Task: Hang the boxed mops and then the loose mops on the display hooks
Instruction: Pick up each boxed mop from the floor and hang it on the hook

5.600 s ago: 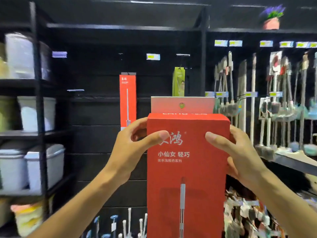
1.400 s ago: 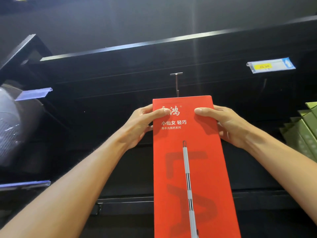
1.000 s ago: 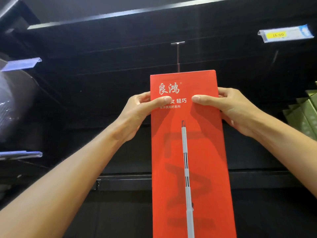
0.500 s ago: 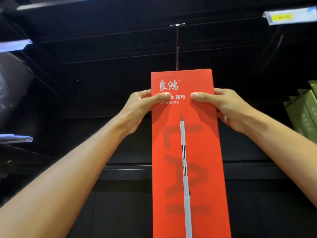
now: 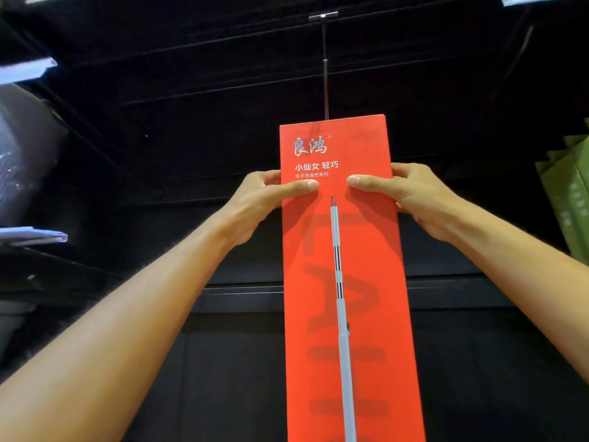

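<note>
In the middle of the frame: a tall red cardboard mop box with white lettering and a printed grey mop handle stands upright, running from just above centre down past the bottom edge.
Left hand: grips the box's left edge near the top, thumb laid flat across the red front, fingers wrapped behind.
Right hand: grips the right edge at the same height, thumb across the front, fingers curled behind.
Display hook: a thin metal rod with a short crossbar at its end, upper centre of the frame, running down to the box's top edge; whether the box hangs on it cannot be told.
Backdrop: black slatted shelving wall.
Right edge of the frame: green boxes in a row.
Left edge: pale label strips, blurred.
</note>
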